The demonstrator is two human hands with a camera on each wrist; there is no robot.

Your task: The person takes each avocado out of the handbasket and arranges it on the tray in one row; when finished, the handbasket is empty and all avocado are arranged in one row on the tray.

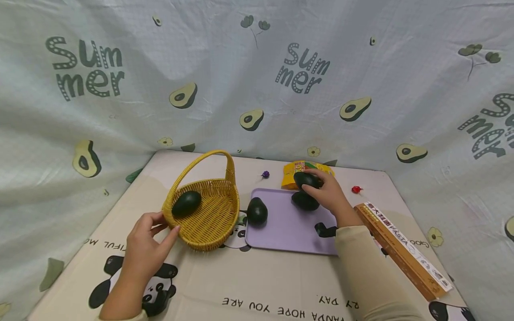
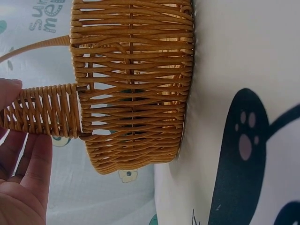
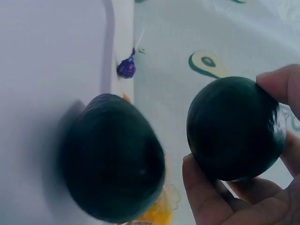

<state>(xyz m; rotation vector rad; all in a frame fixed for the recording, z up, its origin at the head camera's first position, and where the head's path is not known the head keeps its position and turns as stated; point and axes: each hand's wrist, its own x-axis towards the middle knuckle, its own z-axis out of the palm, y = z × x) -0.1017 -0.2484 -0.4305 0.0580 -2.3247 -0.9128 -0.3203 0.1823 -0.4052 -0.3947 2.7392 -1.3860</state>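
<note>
My right hand [image 1: 327,194] grips a dark green avocado [image 1: 307,180] above the back of a lilac tray [image 1: 287,238]. Just under it a second avocado [image 1: 305,201] lies on the tray; a gap between the two shows in the right wrist view. A third avocado [image 1: 257,211] rests at the tray's left edge. My left hand [image 1: 148,243] pinches the handle of a yellow wicker basket [image 1: 210,214] near its base, thumb on one side and fingers on the other, as the left wrist view shows of the handle [image 2: 44,110]. Inside the basket lies one avocado [image 1: 187,203].
Behind the tray lies a yellow packet [image 1: 290,175]. A purple-wrapped lollipop [image 1: 265,174] is at the back, a red-wrapped one [image 1: 356,189] at the right. A long brown pasta box [image 1: 403,252] lies right of the tray. A printed curtain [image 1: 217,58] closes off the back.
</note>
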